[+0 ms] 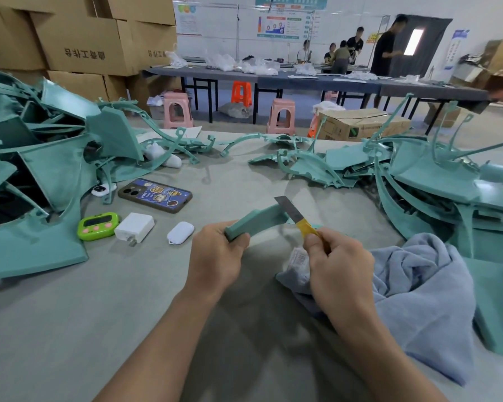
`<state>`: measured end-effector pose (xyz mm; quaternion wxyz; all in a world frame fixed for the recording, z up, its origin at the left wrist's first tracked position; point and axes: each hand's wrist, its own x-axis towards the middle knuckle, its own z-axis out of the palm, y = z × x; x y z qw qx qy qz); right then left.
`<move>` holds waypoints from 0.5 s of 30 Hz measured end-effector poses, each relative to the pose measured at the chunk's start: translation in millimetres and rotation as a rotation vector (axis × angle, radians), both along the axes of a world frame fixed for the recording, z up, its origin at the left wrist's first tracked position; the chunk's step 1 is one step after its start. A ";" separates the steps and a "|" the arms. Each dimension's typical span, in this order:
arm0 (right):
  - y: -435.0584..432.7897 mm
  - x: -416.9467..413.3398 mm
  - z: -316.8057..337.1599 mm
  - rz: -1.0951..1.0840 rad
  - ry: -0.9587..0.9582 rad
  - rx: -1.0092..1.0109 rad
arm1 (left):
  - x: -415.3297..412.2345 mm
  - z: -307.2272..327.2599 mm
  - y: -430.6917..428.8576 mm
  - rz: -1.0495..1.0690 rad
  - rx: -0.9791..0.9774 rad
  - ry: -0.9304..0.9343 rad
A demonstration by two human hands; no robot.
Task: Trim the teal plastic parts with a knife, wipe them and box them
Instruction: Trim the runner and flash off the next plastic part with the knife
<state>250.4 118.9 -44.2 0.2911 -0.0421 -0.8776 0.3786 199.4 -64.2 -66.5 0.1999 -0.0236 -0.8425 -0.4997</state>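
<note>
trimming in hand, judging by the grip. left hand [215, 256] curled round the near end of a curved teal part [256, 220], held just above the bench [114, 329]. right hand [339, 264] pinching the yellow handle of the knife [295, 217], fingers [314, 242] tight on it, blade up against the part's far end and seemingly touching. calls next for a short, shallow stroke along that edge, drawn away from the left hand, with the part held steady. wiping and boxing not yet done for this piece. blue cloth [418, 285] bunched just beside and partly under the right wrist, handy for the wipe. bare bench open toward the near edge and to the left of the left forearm. a little further out on the left, green timer [98, 226], white charger [134, 227], white earbud case [180, 233] and phone [155, 195], near the left hand but apart from it. beyond, left heap [41, 169] and right heap [447, 184] of teal parts, hemming in the working spot and leaving a gap in the middle. past the bench's far edge, cardboard box [360, 123] on the floor; cannot tell whether meant for packing.
</note>
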 end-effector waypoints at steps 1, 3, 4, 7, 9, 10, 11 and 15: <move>-0.1 0.5 0.2 -0.016 0.011 -0.002 | 0.8 0.2 0.1 -0.015 -0.011 0.030; -0.5 1.2 -0.1 -0.043 0.041 -0.019 | 3.3 0.0 0.3 -0.031 -0.028 0.089; -1.0 1.7 -0.2 -0.052 0.058 -0.032 | 5.4 0.9 0.5 -0.032 -0.036 0.120; -3.1 5.9 2.7 -0.009 0.127 -0.071 | 13.1 3.5 -0.7 -0.050 -0.029 0.240; -5.6 9.0 4.4 0.116 0.150 -0.089 | 14.8 3.2 -1.0 -0.052 -0.015 0.299; -7.8 10.4 4.5 0.187 0.137 -0.091 | 14.6 2.4 -0.7 -0.055 -0.020 0.316; -9.9 11.4 4.0 0.245 0.114 -0.089 | 14.3 1.7 -0.4 -0.060 -0.029 0.325; -6.0 5.8 2.7 0.205 0.052 -0.073 | 14.4 0.8 -3.9 -0.052 -0.091 0.417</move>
